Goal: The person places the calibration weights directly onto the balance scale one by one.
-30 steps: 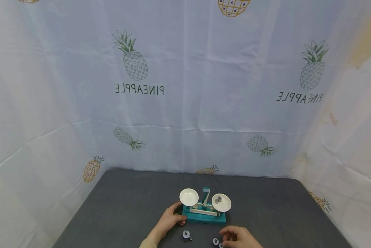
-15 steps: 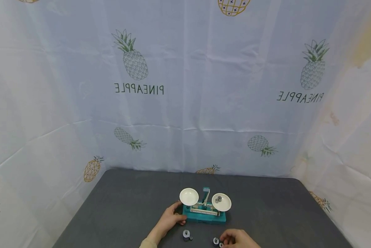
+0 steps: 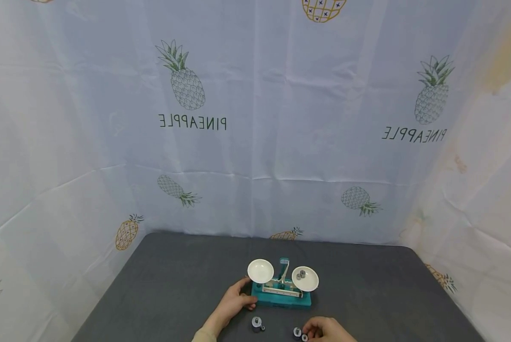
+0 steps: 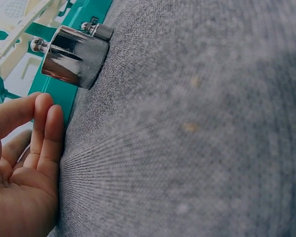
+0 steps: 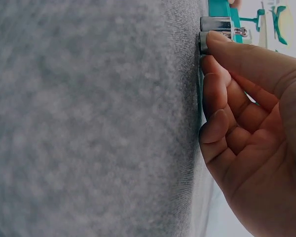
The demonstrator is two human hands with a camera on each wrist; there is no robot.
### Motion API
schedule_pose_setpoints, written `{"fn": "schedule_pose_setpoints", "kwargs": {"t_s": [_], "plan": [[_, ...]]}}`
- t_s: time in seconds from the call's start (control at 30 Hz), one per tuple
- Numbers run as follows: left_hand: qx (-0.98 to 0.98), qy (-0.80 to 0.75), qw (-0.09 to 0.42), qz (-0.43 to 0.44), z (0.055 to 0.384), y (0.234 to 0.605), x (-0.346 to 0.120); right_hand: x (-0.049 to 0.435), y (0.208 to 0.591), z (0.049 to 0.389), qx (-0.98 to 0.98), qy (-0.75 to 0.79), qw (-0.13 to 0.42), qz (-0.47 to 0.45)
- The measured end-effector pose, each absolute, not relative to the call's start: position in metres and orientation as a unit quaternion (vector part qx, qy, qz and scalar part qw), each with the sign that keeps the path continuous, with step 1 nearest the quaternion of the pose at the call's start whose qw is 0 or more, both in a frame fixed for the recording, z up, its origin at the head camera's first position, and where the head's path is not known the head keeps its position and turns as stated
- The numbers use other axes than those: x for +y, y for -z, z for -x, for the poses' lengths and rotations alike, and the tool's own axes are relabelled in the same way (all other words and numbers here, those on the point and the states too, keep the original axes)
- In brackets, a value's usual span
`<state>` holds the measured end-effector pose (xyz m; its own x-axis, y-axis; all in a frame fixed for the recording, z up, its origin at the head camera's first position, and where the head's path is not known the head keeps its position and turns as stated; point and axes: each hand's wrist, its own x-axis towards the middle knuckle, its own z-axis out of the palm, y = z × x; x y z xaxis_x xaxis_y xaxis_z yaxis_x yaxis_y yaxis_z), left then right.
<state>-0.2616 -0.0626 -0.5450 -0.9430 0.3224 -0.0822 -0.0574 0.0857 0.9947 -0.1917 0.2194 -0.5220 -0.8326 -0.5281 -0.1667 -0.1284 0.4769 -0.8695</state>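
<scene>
A teal balance scale [image 3: 281,300] stands on the dark table, with a white left pan [image 3: 260,271] and a white right pan [image 3: 307,283] that bears two small metal weights [image 3: 302,274]. My left hand [image 3: 231,304] holds the left end of its base, thumb in front and fingers at the side. Before the scale stand a large knobbed metal weight [image 4: 75,55] and a tiny one [image 4: 102,32]. Farther right, my right hand [image 3: 329,329] pinches a small cylindrical weight [image 5: 203,43] with its thumb on it; the index finger's contact is partly hidden. A bigger weight [image 3: 297,332] stands beside it.
The dark grey table [image 3: 187,270] reaches back to a white curtain [image 3: 255,156] printed with pineapples. More curtain hangs at the left and right sides.
My right hand has shifted slightly and closed in on the small weight at the table's front. The left hand stays on the scale, and the weights stand where they were.
</scene>
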Motion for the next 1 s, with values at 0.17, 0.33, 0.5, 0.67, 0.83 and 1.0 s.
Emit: {"fn": "schedule_pose_setpoints", "kwargs": {"t_s": [0.17, 0.33, 0.5, 0.67, 0.83, 1.0], "plan": [[0.725, -0.668, 0.144, -0.090, 0.2622, 0.5464, -0.0624, 0.2199, 0.5236, 0.1926, 0.829, 0.476, 0.218, 0.195], [0.729, -0.664, 0.142, -0.085, 0.2627, 0.5462, -0.0620, 0.2200, 0.5243, 0.1935, 0.835, 0.467, 0.218, 0.192], [0.729, -0.664, 0.141, -0.083, 0.2629, 0.5451, -0.0621, 0.2203, 0.5237, 0.1934, 0.835, 0.469, 0.214, 0.194], [0.725, -0.669, 0.140, -0.088, 0.2624, 0.5438, -0.0620, 0.2220, 0.5222, 0.1930, 0.837, 0.466, 0.203, 0.201], [0.723, -0.670, 0.138, -0.092, 0.2617, 0.5429, -0.0621, 0.2250, 0.5188, 0.1932, 0.840, 0.466, 0.200, 0.194], [0.722, -0.671, 0.140, -0.091, 0.2614, 0.5428, -0.0625, 0.2271, 0.5157, 0.1933, 0.846, 0.461, 0.193, 0.184]]}}
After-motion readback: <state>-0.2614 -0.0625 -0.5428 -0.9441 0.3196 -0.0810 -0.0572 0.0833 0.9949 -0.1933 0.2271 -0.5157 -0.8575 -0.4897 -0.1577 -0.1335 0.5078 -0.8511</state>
